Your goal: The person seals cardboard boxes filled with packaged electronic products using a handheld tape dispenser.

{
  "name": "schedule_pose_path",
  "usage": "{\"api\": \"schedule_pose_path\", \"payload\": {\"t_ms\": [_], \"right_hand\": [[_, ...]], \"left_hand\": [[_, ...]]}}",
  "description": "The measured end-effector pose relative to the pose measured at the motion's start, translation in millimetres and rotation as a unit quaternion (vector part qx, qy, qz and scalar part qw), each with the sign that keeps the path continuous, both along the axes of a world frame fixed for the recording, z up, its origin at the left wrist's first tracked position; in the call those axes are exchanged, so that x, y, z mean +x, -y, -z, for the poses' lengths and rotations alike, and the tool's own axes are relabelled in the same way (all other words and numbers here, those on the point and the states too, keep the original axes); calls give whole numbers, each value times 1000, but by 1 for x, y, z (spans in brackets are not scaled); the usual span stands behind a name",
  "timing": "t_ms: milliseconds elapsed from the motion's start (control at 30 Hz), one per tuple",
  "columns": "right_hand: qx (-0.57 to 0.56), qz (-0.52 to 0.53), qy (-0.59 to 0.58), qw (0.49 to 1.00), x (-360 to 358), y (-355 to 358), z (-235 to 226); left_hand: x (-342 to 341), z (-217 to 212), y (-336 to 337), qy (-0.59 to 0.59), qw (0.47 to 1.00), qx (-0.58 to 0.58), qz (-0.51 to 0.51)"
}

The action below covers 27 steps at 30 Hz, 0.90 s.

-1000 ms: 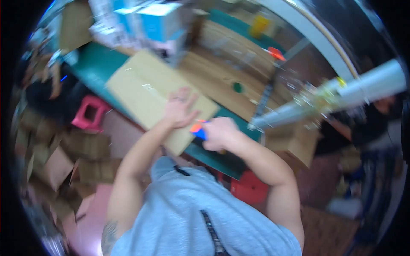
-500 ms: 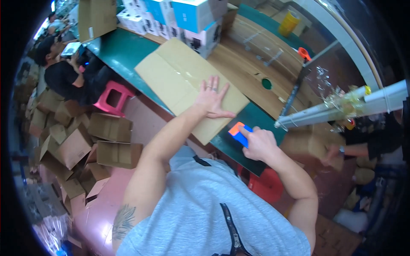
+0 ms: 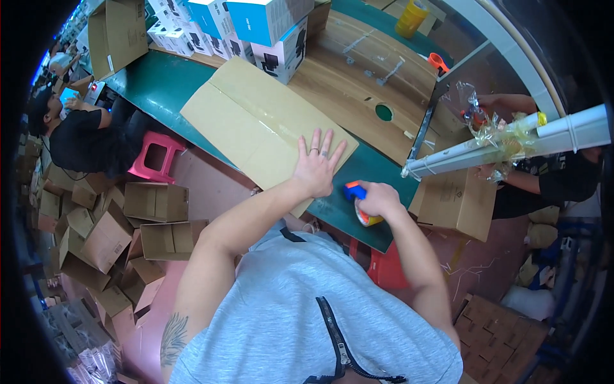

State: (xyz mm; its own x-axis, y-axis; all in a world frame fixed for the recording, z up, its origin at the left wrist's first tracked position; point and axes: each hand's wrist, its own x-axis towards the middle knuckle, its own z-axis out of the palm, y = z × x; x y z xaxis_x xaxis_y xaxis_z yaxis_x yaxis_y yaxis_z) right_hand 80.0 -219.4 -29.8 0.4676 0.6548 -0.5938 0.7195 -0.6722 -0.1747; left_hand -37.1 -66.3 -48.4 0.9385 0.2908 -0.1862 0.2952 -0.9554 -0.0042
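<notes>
A brown cardboard carton [image 3: 246, 121] lies on the green tabletop, with shiny clear tape along the seam of its upper face. My left hand [image 3: 315, 168] presses on the carton's near right end, palm down and fingers spread. Just beyond that end, my right hand [image 3: 382, 200] is wrapped round a blue and orange tape dispenser [image 3: 354, 191]. A yellowish tape roll shows beneath that hand; the dispenser's handle is hidden in my fingers. The dispenser is held apart from the carton, over the green table [image 3: 364, 165].
White and blue product boxes [image 3: 272, 29] stand stacked behind the carton, beside a wooden board [image 3: 348, 83]. White tubes [image 3: 511, 137] jut in from the right, near a co-worker's carton [image 3: 457, 205]. A pink stool [image 3: 157, 157], a red stool [image 3: 387, 265] and open cartons [image 3: 157, 201] occupy the floor.
My right hand has turned the dispenser, so its tape roll now shows. My left hand's fingers are closer together on the carton. At right, the co-worker's arms have moved, one reaching past the tubes.
</notes>
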Motion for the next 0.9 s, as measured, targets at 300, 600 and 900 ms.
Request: {"api": "schedule_pose_path", "payload": {"t_ms": [300,600,900], "right_hand": [[472,467,-427,614,-13,39,13],[545,596,-356,471,-47,-5,-5],[273,484,89,827,-32,-78,-55]], "left_hand": [[48,10,-64,181,969,-123,117],[96,6,-93,20,982,-154,106],[96,13,-95,28,977,-158,143]]}}
